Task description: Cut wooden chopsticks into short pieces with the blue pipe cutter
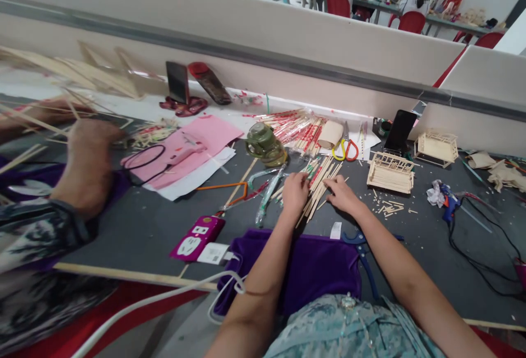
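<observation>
A loose bundle of thin wooden sticks (317, 192) lies slanted on the dark table between my two hands. My left hand (295, 192) is closed against the left side of the bundle, its fingers curled over the sticks. From the right, my right hand (344, 195) pinches at the sticks with thumb and fingertips. Behind the bundle are red-and-white wrapped sticks (287, 128) in clear plastic. To the right stands a small stick-built model (390, 174) with a railing, with short cut pieces (388, 207) scattered in front of it. Blue-handled cutters (362, 254) lie below my right forearm.
Scissors (345, 150), a green-lidded jar (265, 144) and a phone (400, 131) stand or lie behind. A purple cloth (320, 265) and magenta power strip (199, 237) are nearer me. At right is a blue glue gun (451, 205). A co-worker's hand (88, 155) is at left.
</observation>
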`<state>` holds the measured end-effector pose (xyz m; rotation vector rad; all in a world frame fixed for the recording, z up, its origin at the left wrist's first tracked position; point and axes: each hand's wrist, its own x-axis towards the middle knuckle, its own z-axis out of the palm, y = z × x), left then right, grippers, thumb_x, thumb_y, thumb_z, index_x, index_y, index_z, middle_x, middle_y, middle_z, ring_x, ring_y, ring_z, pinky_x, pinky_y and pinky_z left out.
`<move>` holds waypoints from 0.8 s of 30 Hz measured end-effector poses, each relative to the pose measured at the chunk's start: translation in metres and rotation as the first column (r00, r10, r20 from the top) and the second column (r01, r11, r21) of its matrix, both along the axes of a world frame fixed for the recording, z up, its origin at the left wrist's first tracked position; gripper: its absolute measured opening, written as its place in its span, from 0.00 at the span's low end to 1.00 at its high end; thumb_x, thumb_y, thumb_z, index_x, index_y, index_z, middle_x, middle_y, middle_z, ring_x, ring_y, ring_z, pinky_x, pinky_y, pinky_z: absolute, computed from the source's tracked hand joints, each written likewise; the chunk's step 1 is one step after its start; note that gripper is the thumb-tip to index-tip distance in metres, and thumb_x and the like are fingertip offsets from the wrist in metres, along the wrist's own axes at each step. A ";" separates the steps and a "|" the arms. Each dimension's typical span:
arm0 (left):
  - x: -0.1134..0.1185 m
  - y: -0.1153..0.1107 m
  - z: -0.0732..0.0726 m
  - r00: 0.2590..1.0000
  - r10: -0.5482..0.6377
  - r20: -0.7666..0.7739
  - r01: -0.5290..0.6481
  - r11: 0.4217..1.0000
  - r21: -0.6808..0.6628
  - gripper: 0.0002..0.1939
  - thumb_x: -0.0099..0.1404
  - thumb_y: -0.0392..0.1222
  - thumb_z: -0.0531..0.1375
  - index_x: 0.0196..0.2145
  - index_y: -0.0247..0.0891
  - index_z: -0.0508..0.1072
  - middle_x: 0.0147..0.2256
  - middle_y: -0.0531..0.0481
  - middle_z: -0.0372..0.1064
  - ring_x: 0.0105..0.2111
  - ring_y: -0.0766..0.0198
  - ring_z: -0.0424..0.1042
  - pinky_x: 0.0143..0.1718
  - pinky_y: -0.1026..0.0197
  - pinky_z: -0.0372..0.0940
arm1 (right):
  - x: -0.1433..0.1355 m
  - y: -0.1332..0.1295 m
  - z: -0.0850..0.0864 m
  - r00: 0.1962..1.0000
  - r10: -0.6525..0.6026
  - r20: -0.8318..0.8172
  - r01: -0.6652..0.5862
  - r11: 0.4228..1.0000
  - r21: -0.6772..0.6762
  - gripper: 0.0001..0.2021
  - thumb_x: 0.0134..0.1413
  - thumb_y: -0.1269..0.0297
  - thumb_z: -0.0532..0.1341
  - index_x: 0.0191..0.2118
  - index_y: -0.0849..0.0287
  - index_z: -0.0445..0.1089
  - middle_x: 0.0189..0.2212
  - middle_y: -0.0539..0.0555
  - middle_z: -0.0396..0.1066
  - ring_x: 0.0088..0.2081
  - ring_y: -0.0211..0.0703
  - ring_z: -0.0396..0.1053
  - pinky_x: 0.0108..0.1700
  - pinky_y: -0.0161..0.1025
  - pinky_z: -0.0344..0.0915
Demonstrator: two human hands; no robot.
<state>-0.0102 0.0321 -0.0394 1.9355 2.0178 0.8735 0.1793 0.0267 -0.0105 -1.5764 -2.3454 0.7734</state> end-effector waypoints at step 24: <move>-0.011 -0.013 0.021 0.794 0.101 0.600 -0.004 0.987 -0.160 0.16 0.61 0.47 0.56 0.42 0.35 0.73 0.29 0.50 0.70 0.27 0.64 0.68 0.28 0.63 0.63 | -0.040 -0.021 0.015 0.990 0.043 0.135 -0.046 0.999 0.024 0.09 0.67 0.61 0.58 0.47 0.57 0.72 0.46 0.60 0.72 0.47 0.49 0.71 0.46 0.39 0.65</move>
